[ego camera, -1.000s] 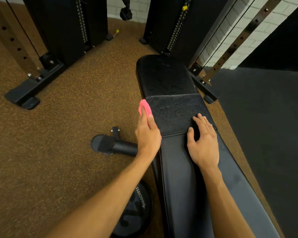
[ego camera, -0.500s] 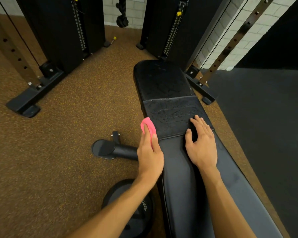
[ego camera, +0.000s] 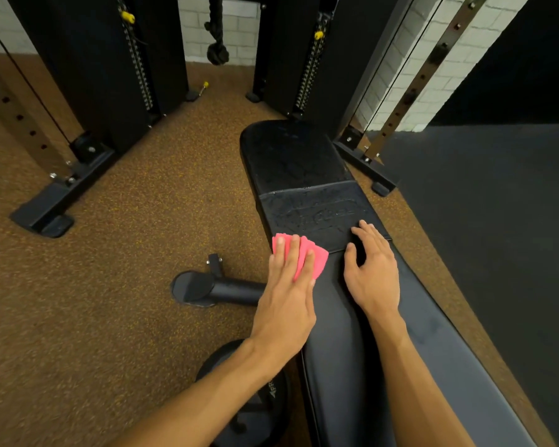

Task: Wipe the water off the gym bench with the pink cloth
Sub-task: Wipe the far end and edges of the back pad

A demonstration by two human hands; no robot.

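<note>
Brown speckled gym floor [ego camera: 117,285], black cable-machine towers [ego camera: 97,66] behind. Black gym bench [ego camera: 346,350] runs centre to lower right, droplets on far textured pad. Left hand [ego camera: 288,295] flat, fingers spread – presses pink cloth [ego camera: 307,256] onto bench's left edge. Right hand [ego camera: 373,275] open, palm down on bench just beside, holding nothing. Weight plate [ego camera: 252,398] on floor under left forearm.
</note>
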